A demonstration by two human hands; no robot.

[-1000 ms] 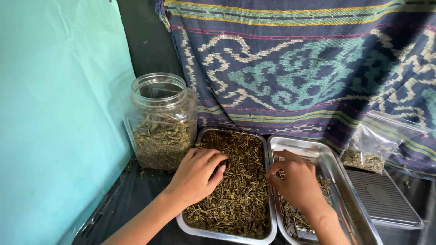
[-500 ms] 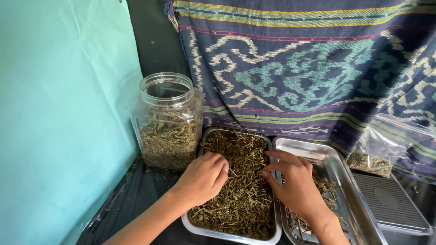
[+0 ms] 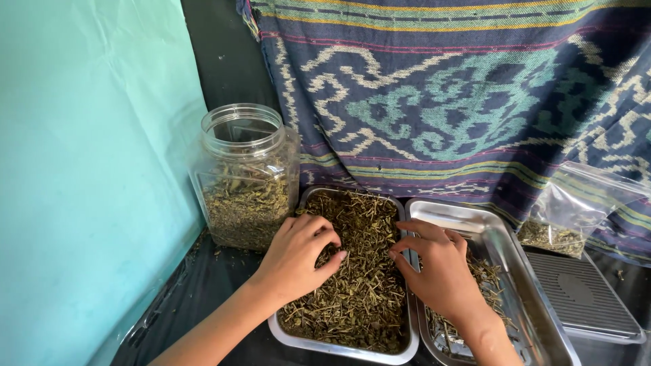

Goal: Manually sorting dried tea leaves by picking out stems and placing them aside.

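Two steel trays lie side by side on a dark surface. The left tray (image 3: 306,198) is heaped with dried green-brown herb stalks (image 3: 359,298). My left hand (image 3: 298,254) rests on that heap, fingers curled into the stalks. My right hand (image 3: 441,271) lies across the seam between the trays, fingertips touching the herbs in the left tray. The right tray (image 3: 502,237) holds a thinner layer of stalks, mostly hidden under my right hand.
An open clear plastic jar (image 3: 245,177), half full of dried herbs, stands left of the trays. A clear bag (image 3: 566,217) with some herbs leans at the right above a grey flat scale (image 3: 583,298). A patterned woven cloth (image 3: 461,102) hangs behind; a teal wall (image 3: 88,169) on the left.
The view has shifted slightly, so everything sits lower right in the frame. Both hands keep working in the herbs; my left fingers have curled deeper into the heap.
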